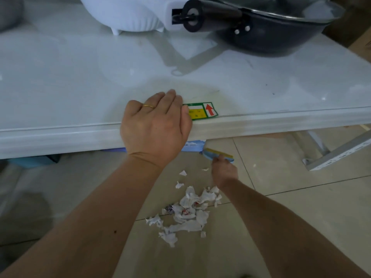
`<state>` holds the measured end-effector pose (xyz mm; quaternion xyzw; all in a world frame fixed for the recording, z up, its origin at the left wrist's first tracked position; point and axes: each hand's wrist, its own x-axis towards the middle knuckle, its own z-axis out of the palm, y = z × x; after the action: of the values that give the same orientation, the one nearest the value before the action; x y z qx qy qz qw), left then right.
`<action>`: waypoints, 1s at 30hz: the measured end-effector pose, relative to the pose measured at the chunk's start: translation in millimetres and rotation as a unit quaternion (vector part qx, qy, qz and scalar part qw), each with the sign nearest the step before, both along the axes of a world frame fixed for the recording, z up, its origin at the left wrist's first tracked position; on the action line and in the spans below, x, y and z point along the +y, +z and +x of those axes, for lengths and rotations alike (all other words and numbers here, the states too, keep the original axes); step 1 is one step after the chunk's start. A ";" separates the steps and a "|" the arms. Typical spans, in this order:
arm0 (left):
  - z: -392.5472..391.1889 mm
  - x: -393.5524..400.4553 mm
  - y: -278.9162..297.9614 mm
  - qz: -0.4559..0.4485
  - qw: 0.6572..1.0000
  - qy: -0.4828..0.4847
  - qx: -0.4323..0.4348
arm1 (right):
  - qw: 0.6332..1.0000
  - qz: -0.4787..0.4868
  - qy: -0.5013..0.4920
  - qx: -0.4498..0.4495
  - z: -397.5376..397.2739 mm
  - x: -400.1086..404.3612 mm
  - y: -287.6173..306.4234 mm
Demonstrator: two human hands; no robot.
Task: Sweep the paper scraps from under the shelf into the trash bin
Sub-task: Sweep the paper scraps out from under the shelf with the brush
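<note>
The left hand [155, 127] lies flat on the shelf [261, 125] edge, holding nothing. The right hand [223, 170] reaches under the shelf, fingers closed around a small blue brush [217, 154]. The paper scraps [190, 211] sit in a heap on the floor, just out from under the shelf. This looks like the pulling-out step. Next, push the heap toward the bin, which is out of sight.

Premises appear to be a shop or stockroom for household goods, though the view is too narrow to be certain. A white display shelf [261, 125] on slotted metal brackets [339, 155] carries a labelled sticker [202, 113], a dark wok [271, 31] and a white appliance [132, 15]. Tiled floor [301, 207] below.
</note>
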<state>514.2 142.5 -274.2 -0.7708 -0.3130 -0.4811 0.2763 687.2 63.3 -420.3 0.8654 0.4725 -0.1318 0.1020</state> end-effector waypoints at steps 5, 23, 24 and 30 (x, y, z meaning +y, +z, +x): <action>1.1 -0.5 -1.2 0.009 1.000 0.005 -0.003 | 0.998 -0.044 0.040 -0.003 9.5 23.5 -11.9; 0.9 -2.8 1.7 -0.007 1.000 0.001 -0.002 | 0.996 0.070 -0.058 -0.010 25.1 7.5 1.5; 1.0 -2.1 1.3 -0.006 1.000 0.000 -0.003 | 0.993 0.082 -0.084 -0.002 26.3 13.3 -0.2; 2.0 -0.6 -2.4 0.015 1.000 0.000 -0.001 | 0.982 0.105 -0.147 0.063 34.1 42.3 -20.4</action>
<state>516.3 141.9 -276.6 -0.7658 -0.3059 -0.4871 0.2876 721.3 105.6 -440.6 0.9213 0.3571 -0.1488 -0.0400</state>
